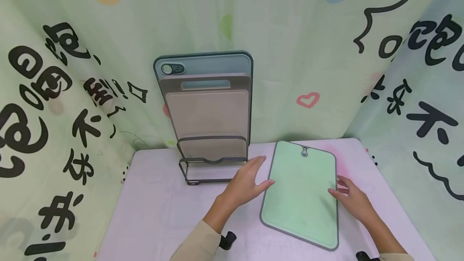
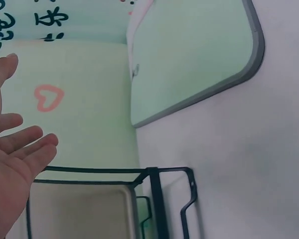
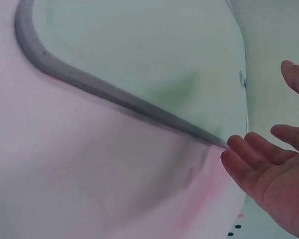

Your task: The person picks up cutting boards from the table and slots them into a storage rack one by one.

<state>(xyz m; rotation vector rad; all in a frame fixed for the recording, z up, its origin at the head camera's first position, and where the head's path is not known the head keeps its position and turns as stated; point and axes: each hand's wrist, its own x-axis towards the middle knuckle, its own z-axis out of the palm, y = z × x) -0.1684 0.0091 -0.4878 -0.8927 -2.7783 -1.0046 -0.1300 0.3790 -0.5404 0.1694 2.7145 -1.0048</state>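
While the left grip (image 1: 245, 182) and the right grip (image 1: 353, 201) are released, the grey-rimmed, pale-green rectangular board (image 1: 301, 198) is laid to the right of the black wire rack (image 1: 232, 159); probably stiff and smooth, it should be held by both long edges.

1 green board (image 1: 301, 196), grey-rimmed, apparently lying flat

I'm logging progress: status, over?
Left hand, right hand open at opposite edges. Mint-green, grey-rimmed rectangular board on lilac tabletop. Dark wire rack to its left, not covering it.
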